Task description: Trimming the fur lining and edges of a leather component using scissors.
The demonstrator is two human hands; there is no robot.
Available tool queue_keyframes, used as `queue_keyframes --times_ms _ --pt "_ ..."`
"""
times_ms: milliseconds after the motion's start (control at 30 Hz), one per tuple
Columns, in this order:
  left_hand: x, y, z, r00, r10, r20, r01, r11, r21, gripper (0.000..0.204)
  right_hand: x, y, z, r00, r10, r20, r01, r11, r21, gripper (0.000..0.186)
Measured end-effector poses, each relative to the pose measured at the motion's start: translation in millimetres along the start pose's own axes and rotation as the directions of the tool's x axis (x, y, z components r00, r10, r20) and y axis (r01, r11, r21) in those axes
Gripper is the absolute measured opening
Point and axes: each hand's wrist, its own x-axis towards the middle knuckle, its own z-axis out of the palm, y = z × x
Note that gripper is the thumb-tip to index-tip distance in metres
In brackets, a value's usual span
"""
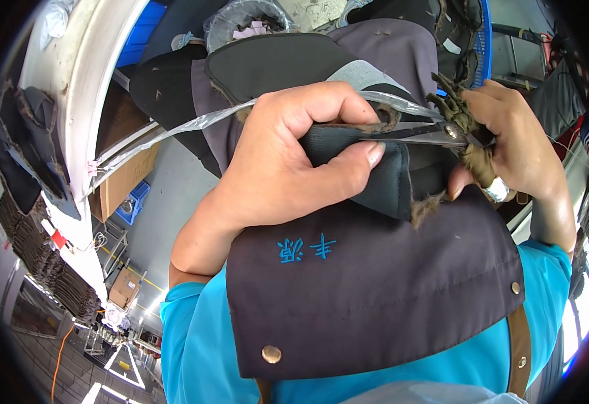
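Observation:
My left hand pinches a dark fabric piece between thumb and fingers, in front of my chest. Brown fur shows along its upper edge and in a tuft at its lower right corner. In my right hand are scissors, their handles wrapped in olive-green cloth. The blades point left and lie at the top edge of the piece, close to my left thumb; whether they are cutting is unclear. Behind the hands, a larger black piece with a furry edge lies over greyish-purple cloth.
A blue basket with dark pieces stands at the far right. At the back is a clear-bag-lined bin. A clear plastic strip stretches leftward from my hands to the white table edge. Dark pieces are stacked at left.

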Motion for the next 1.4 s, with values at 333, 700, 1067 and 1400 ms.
queue_keyframes --times_ms 333,700,1067,1400 --pt "-4.5 5.8 2.1 0.996 -0.085 0.025 0.085 0.996 0.005 0.004 -1.0 -0.9 0.3 1.0 -0.018 -0.013 0.017 0.999 -0.039 0.028" --pt "-4.8 5.6 2.4 0.99 -0.138 0.039 0.137 0.99 0.033 0.002 -6.0 -6.4 -2.0 0.999 0.042 -0.007 -0.042 0.991 -0.125 0.027" --pt "-4.7 4.1 3.2 0.995 -0.095 0.041 0.092 0.992 0.086 0.004 -8.4 -12.1 -5.3 0.998 0.022 -0.056 -0.033 0.975 -0.218 0.034" --pt "-3.4 2.5 4.6 0.998 -0.046 0.045 0.041 0.993 0.11 0.004 -7.5 -12.4 -3.5 0.998 0.033 -0.057 -0.045 0.973 -0.224 0.052"
